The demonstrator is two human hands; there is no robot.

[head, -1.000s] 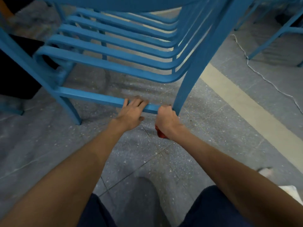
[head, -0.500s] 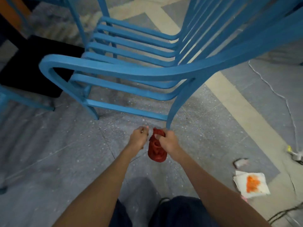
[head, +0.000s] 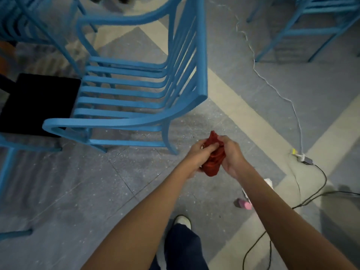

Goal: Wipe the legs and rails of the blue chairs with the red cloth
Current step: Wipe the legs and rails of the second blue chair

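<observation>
Left hand (head: 196, 152) off low rail (head: 126, 142) now, pulled back from blue chair (head: 124, 121); with right hand (head: 231, 152) it grips red cloth (head: 213, 162). Wiping paused.

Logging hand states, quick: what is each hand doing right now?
Left hand: grips the crumpled red cloth.
Right hand: grips the same cloth.

Grey speckled floor (head: 78, 191) with cream band (head: 243, 106) and cables (head: 272, 87).
</observation>
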